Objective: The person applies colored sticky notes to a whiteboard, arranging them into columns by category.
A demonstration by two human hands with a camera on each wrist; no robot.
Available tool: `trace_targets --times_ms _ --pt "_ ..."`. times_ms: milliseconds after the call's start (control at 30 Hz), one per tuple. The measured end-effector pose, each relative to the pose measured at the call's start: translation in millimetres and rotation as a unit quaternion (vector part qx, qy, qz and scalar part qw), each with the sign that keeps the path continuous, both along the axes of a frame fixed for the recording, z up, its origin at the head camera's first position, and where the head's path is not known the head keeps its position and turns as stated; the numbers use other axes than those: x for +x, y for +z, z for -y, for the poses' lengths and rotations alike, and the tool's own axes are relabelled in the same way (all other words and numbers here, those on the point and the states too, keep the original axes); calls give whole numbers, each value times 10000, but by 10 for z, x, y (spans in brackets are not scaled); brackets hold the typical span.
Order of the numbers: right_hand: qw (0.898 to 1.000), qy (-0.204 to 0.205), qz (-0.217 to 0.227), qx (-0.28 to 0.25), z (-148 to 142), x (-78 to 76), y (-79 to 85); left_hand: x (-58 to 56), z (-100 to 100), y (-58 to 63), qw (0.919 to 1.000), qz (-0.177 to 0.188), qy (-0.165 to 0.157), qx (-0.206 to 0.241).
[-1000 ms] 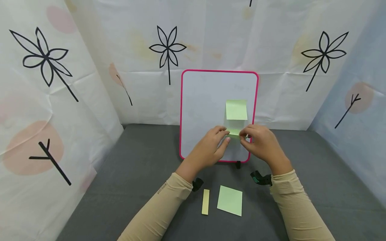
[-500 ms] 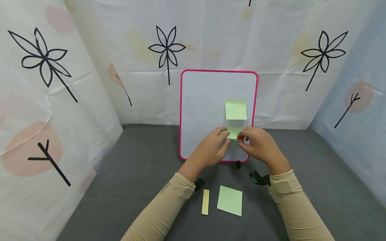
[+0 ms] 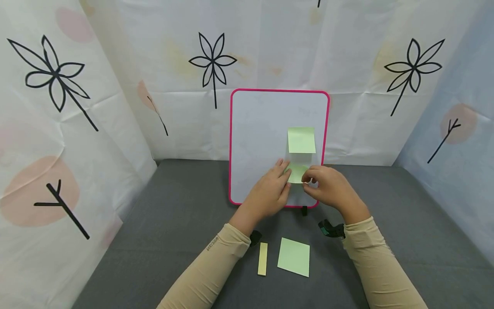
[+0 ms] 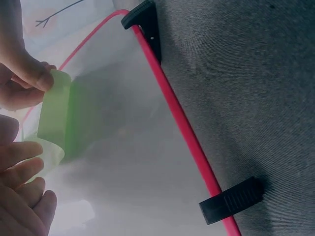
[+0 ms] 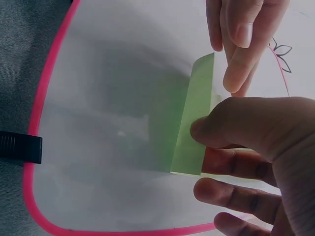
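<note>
One right hand (image 3: 329, 189) pinches a curved pale-green paper note (image 3: 297, 174); the straight-fingered left hand (image 3: 267, 192) touches it; beige sleeve lettering (image 3: 212, 243) is illegible.

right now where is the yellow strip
In the head view, the yellow strip lies on the grey surface, nearer the camera than the pink-rimmed whiteboard and just left of the flat green note, not touching it.

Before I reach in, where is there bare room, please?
Bare grey table lies between the patterned left backdrop and left beige sleeve, and beyond the right beige sleeve. Crowded: between sleeves, around yellow strip and green paper sheet, and, on the pink-edged whiteboard, around left hand and right hand.
</note>
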State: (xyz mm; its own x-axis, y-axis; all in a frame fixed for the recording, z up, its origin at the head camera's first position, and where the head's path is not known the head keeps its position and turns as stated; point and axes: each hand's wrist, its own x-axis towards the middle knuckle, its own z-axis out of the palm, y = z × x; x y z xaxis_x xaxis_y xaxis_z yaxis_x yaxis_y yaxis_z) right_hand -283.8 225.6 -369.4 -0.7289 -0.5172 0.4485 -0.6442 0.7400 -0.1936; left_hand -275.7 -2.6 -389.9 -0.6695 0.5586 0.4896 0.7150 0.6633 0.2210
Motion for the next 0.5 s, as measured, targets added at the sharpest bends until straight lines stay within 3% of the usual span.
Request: trace_targets --times_ms 500 --pt "9984 -146 520 190 42 -20 -45 0 10 -103 9989 -36 93 -461"
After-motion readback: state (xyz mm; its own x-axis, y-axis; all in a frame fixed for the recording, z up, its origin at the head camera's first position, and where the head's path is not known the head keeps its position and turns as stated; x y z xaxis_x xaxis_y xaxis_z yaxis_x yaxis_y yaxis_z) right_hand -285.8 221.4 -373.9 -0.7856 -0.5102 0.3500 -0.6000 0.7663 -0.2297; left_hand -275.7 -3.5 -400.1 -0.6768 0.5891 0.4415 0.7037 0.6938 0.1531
